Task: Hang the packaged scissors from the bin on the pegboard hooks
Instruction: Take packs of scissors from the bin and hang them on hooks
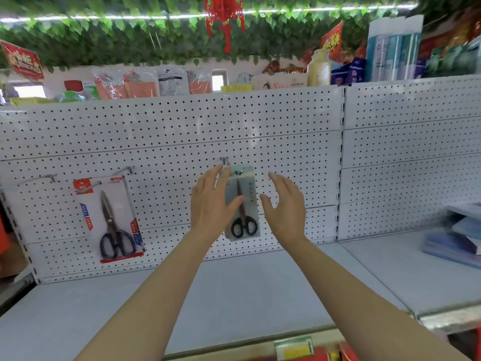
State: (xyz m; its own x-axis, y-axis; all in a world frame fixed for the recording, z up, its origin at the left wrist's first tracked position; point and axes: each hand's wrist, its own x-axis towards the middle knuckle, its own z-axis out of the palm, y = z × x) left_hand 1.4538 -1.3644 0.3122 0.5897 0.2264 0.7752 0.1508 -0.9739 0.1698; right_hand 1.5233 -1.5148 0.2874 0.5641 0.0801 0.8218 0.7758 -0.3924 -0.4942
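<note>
At mid-pegboard (286, 121), grey scissors pack (243, 204) hangs under hook (224, 160). Left hand (212, 204): thumb touching pack, fingers loose, not clamped. Right hand (285, 204): spread, apart from pack. Judged step: seating. Next: confirm hang-hole is seated, then fetch another; bin unseen.

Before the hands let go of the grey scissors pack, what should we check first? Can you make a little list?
1. Grey scissors pack sits under its hook: ok.
2. Hook goes through the pack's hanging hole: cannot tell, too blurry.
3. Left hand touching the pack, thumb on its front: ok.
4. Right hand open and clear of the pack: ok.
5. Red scissors pack already hangs from a hook on the pegboard: ok.
6. Empty hook free at far left: ok.
</note>
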